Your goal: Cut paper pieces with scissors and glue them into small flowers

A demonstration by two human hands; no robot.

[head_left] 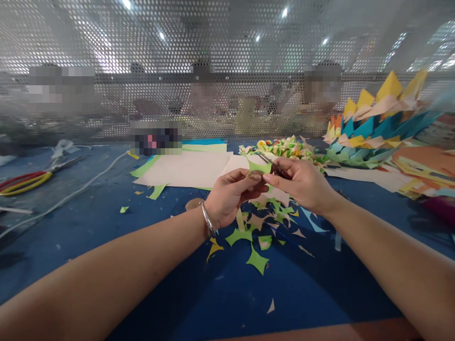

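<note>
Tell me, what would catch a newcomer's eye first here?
Probably the spiky, tiered paper piece in yellow, blue and pale tones, standing at the back right. Next come the two hands mid-picture: the left hand holds a bit of green paper, the right hand a slim dark tool. Below them, bright paper scraps lie on the blue table.

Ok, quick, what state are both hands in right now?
Left hand: closed, holding green paper.
Right hand: closed, holding scissors.
</note>
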